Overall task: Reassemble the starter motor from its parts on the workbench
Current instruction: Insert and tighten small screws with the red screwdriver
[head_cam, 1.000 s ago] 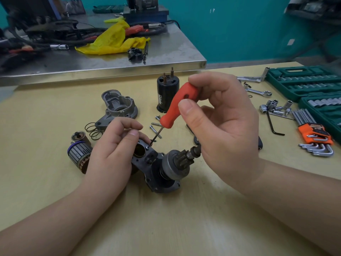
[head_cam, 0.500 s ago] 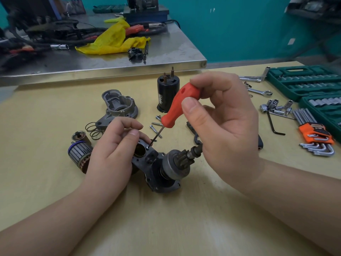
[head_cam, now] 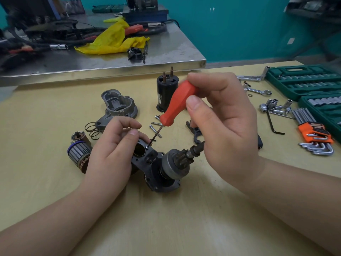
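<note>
A dark starter housing (head_cam: 156, 169) with its pinion gear and shaft lies on the yellow bench in the middle. My left hand (head_cam: 112, 154) grips its left end, fingers curled over the top edge. My right hand (head_cam: 223, 124) pinches a red-handled screwdriver (head_cam: 177, 104) between thumb and fingers; its thin tip sits on a small screw (head_cam: 147, 147) in the housing's flange. The armature (head_cam: 79, 154), a grey nose casting (head_cam: 118, 106), a black solenoid (head_cam: 166, 93) and loose bolts (head_cam: 156, 126) lie around.
Springs or rings (head_cam: 92, 130) lie by the casting. Green socket cases (head_cam: 304, 82), loose sockets (head_cam: 275, 106), wrenches (head_cam: 256, 89) and an orange hex-key set (head_cam: 313, 135) fill the right side. A steel table (head_cam: 110, 67) with a yellow rag (head_cam: 114, 41) and cables stands behind.
The screwdriver handle has shifted slightly in my right fingers, with its tip staying on the screw. My left hand and the housing have stayed put.
</note>
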Motion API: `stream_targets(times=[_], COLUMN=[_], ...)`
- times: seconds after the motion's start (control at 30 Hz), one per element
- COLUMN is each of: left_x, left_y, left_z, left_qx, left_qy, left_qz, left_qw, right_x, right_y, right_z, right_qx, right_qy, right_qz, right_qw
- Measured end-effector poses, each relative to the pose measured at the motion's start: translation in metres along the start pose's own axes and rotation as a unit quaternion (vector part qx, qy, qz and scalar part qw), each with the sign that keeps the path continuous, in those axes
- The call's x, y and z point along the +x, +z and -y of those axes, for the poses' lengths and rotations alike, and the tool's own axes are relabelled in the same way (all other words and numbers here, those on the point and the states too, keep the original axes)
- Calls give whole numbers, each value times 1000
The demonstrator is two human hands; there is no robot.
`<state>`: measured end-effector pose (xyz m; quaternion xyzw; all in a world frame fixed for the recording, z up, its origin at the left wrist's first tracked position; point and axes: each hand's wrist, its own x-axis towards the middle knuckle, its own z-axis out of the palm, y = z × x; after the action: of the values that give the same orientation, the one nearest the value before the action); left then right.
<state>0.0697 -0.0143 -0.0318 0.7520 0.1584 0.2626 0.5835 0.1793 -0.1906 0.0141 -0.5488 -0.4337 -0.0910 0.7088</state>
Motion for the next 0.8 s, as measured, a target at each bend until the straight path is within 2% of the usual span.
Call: stream_targets(times=[0.3,0.5,0.63,0.8], left_x=[1,1,0,1], left_y=[0,0,0,0], left_z=[2,2,1,3], left_qx=[4,13,9,3], left_qy=[1,-2,-2,-6], left_qz=[-3,-1,-2,-3], left_qw=[1000,1000,1000,1000], right_x=[2,0,0,1], right_y=[-1,0,0,0], right_z=[2,4,3,4], right_qx=[-7,32,2,-21], right_qy=[6,26,33,13], right_qz=[10,11,-6,11], right_qw=[1000,999,999,1000])
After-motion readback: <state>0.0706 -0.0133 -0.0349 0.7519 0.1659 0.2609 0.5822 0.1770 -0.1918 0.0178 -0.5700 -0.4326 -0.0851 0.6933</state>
